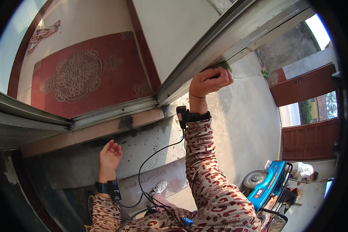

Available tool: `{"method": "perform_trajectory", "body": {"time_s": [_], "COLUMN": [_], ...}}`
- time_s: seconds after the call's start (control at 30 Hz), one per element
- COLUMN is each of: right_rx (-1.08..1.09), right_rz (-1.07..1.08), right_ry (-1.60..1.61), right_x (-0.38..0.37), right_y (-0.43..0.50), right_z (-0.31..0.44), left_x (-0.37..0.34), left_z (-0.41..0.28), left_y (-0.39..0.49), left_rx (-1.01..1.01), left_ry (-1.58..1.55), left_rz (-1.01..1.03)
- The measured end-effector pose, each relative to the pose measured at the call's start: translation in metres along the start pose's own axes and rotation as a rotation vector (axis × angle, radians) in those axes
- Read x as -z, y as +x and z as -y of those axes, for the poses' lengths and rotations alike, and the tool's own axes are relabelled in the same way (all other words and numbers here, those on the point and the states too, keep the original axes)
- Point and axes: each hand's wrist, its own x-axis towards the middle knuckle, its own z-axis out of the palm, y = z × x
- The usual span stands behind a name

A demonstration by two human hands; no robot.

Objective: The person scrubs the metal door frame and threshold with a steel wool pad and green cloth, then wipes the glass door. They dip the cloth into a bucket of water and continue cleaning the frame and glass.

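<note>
My right hand [210,81] is raised at the metal door frame [197,65], its fingers curled round a green scouring pad [225,66] that shows above the knuckles and touches the frame. Below the doorway, my left hand [110,155] hangs over the concrete step with its fingers loosely apart and nothing in it. On the tiled sill lies a dark clump, perhaps steel wool [125,123]. Both wrists wear black straps with small devices, joined to a black cable [139,174].
Inside the doorway lies a red patterned mat [113,78], with a crumpled cloth [43,34] beyond it. A metal sliding track [113,110] crosses the threshold. A blue cargo tricycle [268,184] stands in the yard, with a person [303,171] behind it. A red gate [303,84] is farther off.
</note>
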Motion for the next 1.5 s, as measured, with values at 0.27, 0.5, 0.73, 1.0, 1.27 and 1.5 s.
{"method": "perform_trajectory", "body": {"time_s": [0.27, 0.5, 0.73, 1.0, 1.27, 1.5], "right_rx": [-0.037, 0.028, 0.169, 0.043, 0.314, 0.033], "right_rz": [0.18, -0.038, 0.367, 0.009, 0.091, 0.214], "right_ry": [0.269, 0.204, 0.258, 0.201, 0.059, 0.057], "right_x": [0.03, -0.008, 0.038, -0.025, -0.014, -0.022], "right_y": [0.003, 0.1, -0.019, 0.123, 0.046, 0.09], "right_z": [0.025, 0.007, 0.004, -0.021, -0.039, -0.046], "left_x": [0.024, 0.056, -0.01, -0.076, -0.097, -0.101], "left_z": [-0.005, -0.039, -0.061, -0.037, -0.033, -0.032], "left_y": [-0.004, -0.045, -0.13, -0.21, -0.247, -0.251], "left_rx": [-0.053, -0.194, -0.359, -0.437, -0.411, -0.446], "left_ry": [0.31, -0.5, -0.552, -0.533, -0.511, -0.559], "left_rz": [-0.162, 0.15, 0.426, 0.147, 0.411, 0.292]}}
